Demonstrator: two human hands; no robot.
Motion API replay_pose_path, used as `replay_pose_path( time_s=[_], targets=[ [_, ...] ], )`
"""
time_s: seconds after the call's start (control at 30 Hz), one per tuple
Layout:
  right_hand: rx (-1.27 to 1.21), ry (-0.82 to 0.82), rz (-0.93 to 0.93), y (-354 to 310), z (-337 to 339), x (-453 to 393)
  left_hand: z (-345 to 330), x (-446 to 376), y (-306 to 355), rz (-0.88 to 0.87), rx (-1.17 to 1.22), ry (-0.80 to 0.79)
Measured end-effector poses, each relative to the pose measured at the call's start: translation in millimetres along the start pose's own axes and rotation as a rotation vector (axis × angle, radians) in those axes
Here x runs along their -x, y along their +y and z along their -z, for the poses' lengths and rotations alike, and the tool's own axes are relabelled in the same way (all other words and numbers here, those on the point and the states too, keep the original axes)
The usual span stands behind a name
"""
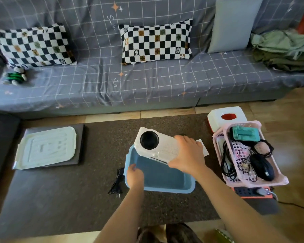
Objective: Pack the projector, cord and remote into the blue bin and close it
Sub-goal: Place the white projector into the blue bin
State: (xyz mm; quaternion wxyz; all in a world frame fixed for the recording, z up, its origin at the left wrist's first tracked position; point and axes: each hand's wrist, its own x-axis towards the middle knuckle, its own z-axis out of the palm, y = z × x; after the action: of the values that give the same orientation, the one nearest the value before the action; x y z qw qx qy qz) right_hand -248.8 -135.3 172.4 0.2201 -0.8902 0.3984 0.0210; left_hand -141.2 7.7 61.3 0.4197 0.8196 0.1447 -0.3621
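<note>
The white projector (154, 146) with its round black lens hangs tilted over the far edge of the open blue bin (165, 179), held up by my right hand (188, 155), which grips its rear end. My left hand (134, 175) holds the bin's near-left rim. A bundled black cord (117, 181) lies on the rug just left of the bin. The bin's white lid (46, 148) lies flat at the left, on a dark board. I cannot pick out the remote.
A pink basket (277, 174) with cables, a black mouse (262, 168) and a teal item stands right of the bin. Behind it is a white box (226, 114); below it, an orange power strip (251, 192). The sofa runs across the back.
</note>
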Motion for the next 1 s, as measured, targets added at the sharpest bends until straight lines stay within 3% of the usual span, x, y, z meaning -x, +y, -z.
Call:
replay_pose_path(
  time_s=[0.13,0.23,0.4,0.63,0.8,1.0],
  targets=[
    [0.099,-0.081,0.049,-11,-27,0,29,-11,17,0.094,0.420,-0.004],
    [0.135,-0.154,0.061,-11,-50,1,36,-13,26,0.098,0.475,-0.033],
    [0.124,-0.266,0.075,-6,-84,-5,38,-13,13,-0.182,-0.084,-0.121],
    [0.097,-0.378,0.013,11,-131,-2,37,-26,-4,-0.386,-0.803,-0.158],
    [0.149,-0.403,0.011,16,-150,3,31,-23,-10,-0.283,-0.842,-0.279],
    [0.169,-0.452,-0.003,18,-157,4,24,-20,-10,-0.286,-0.900,-0.261]
  ],
)
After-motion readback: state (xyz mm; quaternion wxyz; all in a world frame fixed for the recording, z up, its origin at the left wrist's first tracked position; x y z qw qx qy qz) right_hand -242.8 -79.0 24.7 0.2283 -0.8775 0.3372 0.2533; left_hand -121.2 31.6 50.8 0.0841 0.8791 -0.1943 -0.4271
